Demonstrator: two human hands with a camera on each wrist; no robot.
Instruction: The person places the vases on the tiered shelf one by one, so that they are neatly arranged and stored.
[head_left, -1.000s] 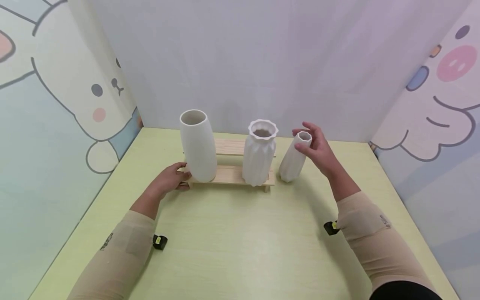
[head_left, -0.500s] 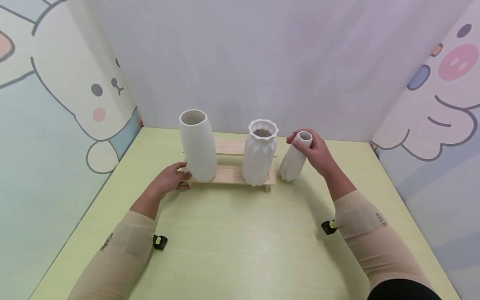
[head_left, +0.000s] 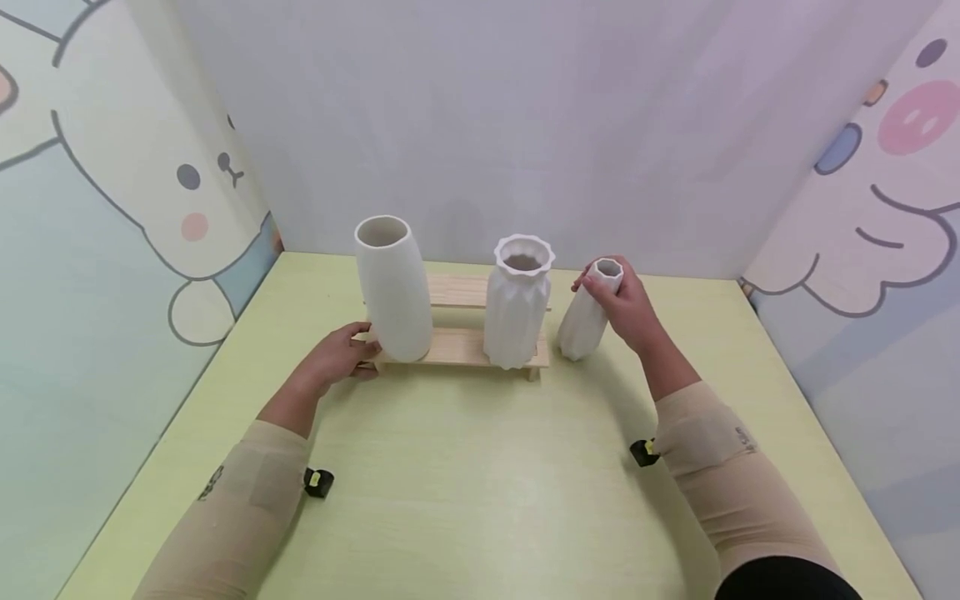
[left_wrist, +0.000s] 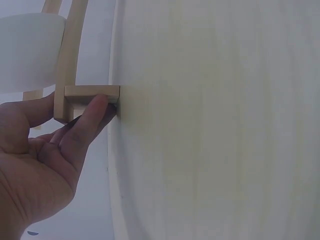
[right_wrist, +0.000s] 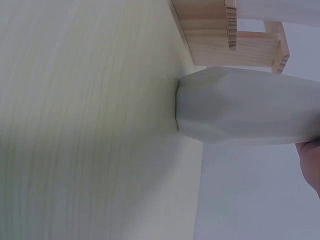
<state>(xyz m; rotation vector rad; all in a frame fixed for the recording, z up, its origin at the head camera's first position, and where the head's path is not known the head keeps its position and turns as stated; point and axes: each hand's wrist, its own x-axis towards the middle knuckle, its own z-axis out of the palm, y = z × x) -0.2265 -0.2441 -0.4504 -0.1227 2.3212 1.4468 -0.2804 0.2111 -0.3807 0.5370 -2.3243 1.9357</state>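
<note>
okay, eyes on the small vase (head_left: 580, 333), standing on the counter (head_left: 465, 483) just off the right end of the rack (head_left: 459, 346), its base looking to be down on the surface. the right hand (head_left: 628, 308) has it by the neck, thumb on the near face just below the rim, the fingers going round behind, where much of them is hidden. over at the other end, the left hand (head_left: 336, 358) pinches the rack by its left end, fingertips against the foot and the end of the lower board.

and on that lower board stand the other two, the tall vase (head_left: 397, 300) at the left, the fluted vase (head_left: 516, 317) at the right, with the upper board behind them.

so how does the small vase handle? it looks like ceramic to me: hard, no give under a squeeze, probably light enough for one hand, and quick to chip if it knocks the rack. that smooth, matt skin could slide a little under dry fingers. the neck is a fair place to hold, slim enough to wrap, though the wider body sits below the grip, so the base could swing; a lower hold round the body would likely be steadier. the rack looks like plain light wood, stiff, and its end gives the fingers a good square edge.
</note>
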